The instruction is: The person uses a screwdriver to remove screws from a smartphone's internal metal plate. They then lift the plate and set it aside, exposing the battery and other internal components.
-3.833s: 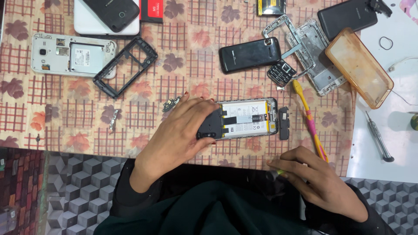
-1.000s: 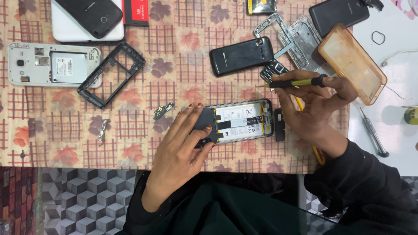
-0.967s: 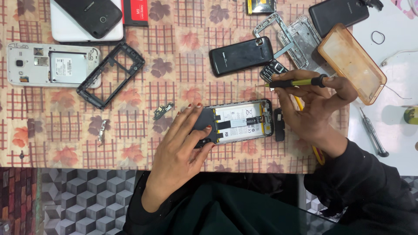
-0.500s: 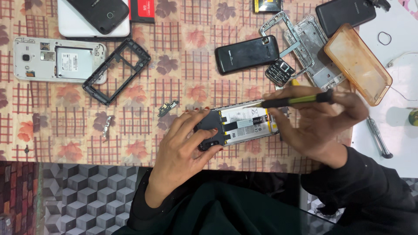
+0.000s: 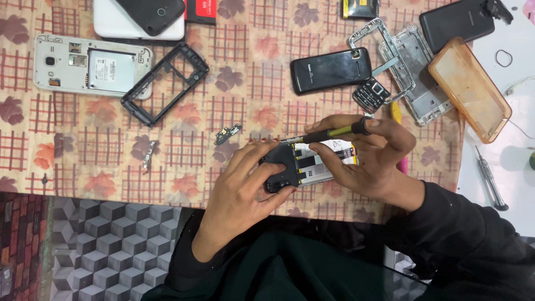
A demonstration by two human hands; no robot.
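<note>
Tablecloth (image 5: 83, 167): checked, with a leaf print, fills most of the frame above the person's dark sleeves.
Left hand (image 5: 245, 189): lower centre, fingers curled over the dark end of the opened phone, pressing it down on the cloth.
Right hand (image 5: 365, 161): right of centre, fingers pinched around the screwdriver, fingertips resting on the phone's other end.
Opened phone (image 5: 312, 166): centre of the frame, back off, battery showing, lying between both hands.
White phone body (image 5: 89, 69): upper left, back off, flat on the cloth.
Orange case (image 5: 469, 89): upper right, empty.
Black frame (image 5: 164, 83): just right of the white body.
Black keypad phone (image 5: 330, 69): upper centre.
Screwdriver (image 5: 334, 132): yellow-and-black handle, lying nearly level, tip at the phone's upper edge.
Small circuit piece (image 5: 227, 134): loose, just left of the hands.
</note>
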